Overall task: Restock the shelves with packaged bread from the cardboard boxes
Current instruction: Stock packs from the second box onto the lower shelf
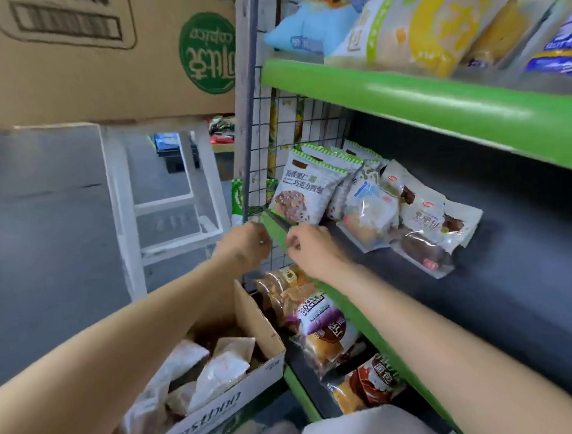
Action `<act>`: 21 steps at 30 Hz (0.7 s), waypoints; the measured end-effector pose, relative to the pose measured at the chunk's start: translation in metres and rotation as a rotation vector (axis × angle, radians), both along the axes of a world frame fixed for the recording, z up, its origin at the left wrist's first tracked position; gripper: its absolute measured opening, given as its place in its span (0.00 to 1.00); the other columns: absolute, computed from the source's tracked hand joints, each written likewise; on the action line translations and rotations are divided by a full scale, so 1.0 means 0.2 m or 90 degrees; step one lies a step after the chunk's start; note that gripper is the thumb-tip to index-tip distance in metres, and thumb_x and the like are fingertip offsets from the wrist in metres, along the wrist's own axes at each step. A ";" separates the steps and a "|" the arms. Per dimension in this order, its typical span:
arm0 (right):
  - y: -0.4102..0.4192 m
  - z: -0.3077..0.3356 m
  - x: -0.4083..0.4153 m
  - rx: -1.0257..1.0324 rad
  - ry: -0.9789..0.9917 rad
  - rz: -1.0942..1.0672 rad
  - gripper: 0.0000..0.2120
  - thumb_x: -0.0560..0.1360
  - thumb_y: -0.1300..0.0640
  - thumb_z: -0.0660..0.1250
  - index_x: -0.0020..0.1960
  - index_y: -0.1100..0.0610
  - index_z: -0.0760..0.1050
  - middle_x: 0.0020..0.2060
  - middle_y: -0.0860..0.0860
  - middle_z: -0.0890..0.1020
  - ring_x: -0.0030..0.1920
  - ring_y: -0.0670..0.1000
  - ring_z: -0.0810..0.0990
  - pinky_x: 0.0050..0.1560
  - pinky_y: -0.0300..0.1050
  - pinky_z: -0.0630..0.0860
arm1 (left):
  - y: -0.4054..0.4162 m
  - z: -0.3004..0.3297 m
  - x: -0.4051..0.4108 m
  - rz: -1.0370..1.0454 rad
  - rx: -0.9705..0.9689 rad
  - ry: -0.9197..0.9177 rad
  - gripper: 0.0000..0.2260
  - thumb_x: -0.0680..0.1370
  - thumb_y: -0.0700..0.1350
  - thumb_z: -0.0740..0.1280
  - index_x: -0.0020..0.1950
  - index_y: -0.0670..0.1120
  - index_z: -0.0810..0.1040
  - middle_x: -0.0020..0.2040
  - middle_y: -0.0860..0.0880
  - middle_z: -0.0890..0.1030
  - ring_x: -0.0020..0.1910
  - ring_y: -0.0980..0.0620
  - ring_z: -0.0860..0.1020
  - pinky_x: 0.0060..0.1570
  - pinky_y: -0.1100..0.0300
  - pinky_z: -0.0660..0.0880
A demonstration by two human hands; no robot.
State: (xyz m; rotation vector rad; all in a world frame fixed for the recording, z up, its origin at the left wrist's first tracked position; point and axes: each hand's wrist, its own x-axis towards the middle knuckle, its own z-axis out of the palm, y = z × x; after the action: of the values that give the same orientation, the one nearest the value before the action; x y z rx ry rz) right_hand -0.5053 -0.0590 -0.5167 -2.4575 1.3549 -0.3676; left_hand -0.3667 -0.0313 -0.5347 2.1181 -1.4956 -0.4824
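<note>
Both hands, left hand (246, 241) and right hand (307, 245), pinch closed at the middle shelf's green front edge (273, 230) beside the chocolate bread packet (301, 190); next, fetch stock from the open cardboard box (249, 317).

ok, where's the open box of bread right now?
Head view, lower left: the open cardboard box sits under the left forearm, its right corner against the green lower shelf edge, white packets inside.

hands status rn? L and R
Left hand: closed at the green shelf edge; cannot tell if it grips anything.
Right hand: fingers curled at the same edge; hold unclear.
</note>
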 end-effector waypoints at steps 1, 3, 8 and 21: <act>0.02 -0.06 0.09 0.022 0.007 0.018 0.11 0.77 0.60 0.60 0.57 0.53 0.77 0.59 0.53 0.79 0.59 0.56 0.76 0.55 0.48 0.75 | 0.07 -0.05 0.08 0.019 0.022 0.002 0.07 0.74 0.39 0.63 0.47 0.47 0.79 0.51 0.42 0.82 0.49 0.42 0.81 0.52 0.49 0.78; 0.07 -0.22 0.27 0.071 0.026 0.053 0.11 0.76 0.59 0.60 0.56 0.53 0.77 0.59 0.54 0.78 0.59 0.58 0.76 0.56 0.48 0.75 | 0.20 -0.16 0.24 0.065 0.072 0.010 0.06 0.71 0.40 0.64 0.45 0.49 0.77 0.49 0.42 0.82 0.48 0.42 0.81 0.52 0.51 0.78; 0.14 -0.70 0.60 0.165 0.101 0.148 0.16 0.76 0.58 0.62 0.64 0.55 0.73 0.62 0.54 0.74 0.64 0.56 0.72 0.62 0.51 0.72 | 0.43 -0.58 0.62 0.141 0.121 -0.010 0.08 0.77 0.41 0.62 0.51 0.43 0.80 0.54 0.40 0.81 0.52 0.40 0.78 0.51 0.53 0.75; 0.13 -1.69 1.07 0.397 0.174 0.167 0.40 0.75 0.59 0.68 0.77 0.44 0.48 0.71 0.61 0.62 0.70 0.61 0.63 0.67 0.50 0.66 | 0.62 -1.58 1.12 0.098 0.389 -0.107 0.29 0.77 0.50 0.64 0.75 0.50 0.57 0.76 0.46 0.56 0.74 0.41 0.56 0.71 0.41 0.57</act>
State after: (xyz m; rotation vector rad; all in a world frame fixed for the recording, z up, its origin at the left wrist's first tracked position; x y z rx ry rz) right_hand -0.2921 -0.0338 -0.8548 -2.1455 1.0097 0.4103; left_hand -0.1428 0.0922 -0.8516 2.7782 -1.3723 -0.7974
